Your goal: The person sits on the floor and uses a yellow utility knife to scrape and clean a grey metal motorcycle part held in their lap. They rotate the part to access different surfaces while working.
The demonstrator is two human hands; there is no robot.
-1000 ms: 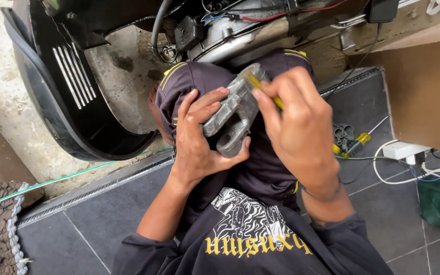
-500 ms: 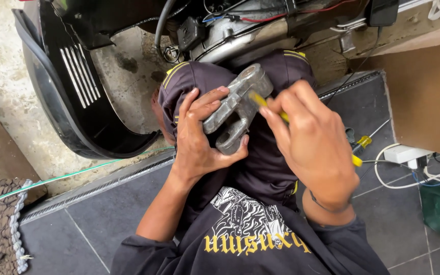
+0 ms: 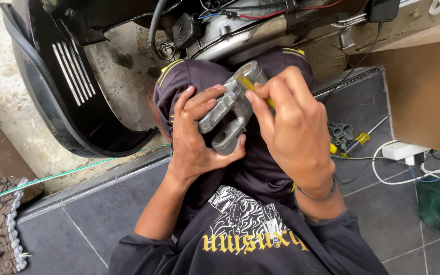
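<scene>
Dark floor tiles [image 3: 98, 214] and a scooter's black body panel [image 3: 57, 91] frame us as we crouch over our knees. Our left hand [image 3: 194, 140] wraps a grey cast-metal bracket [image 3: 228, 114], its long axis slanting from near-left up to far-right. Our right hand [image 3: 294, 132], grip pinched narrow on a yellow-handled tool [image 3: 253, 89], meets the bracket's far end from the right. Another screwdriver [image 3: 355, 142] lies on the tiles, right.
</scene>
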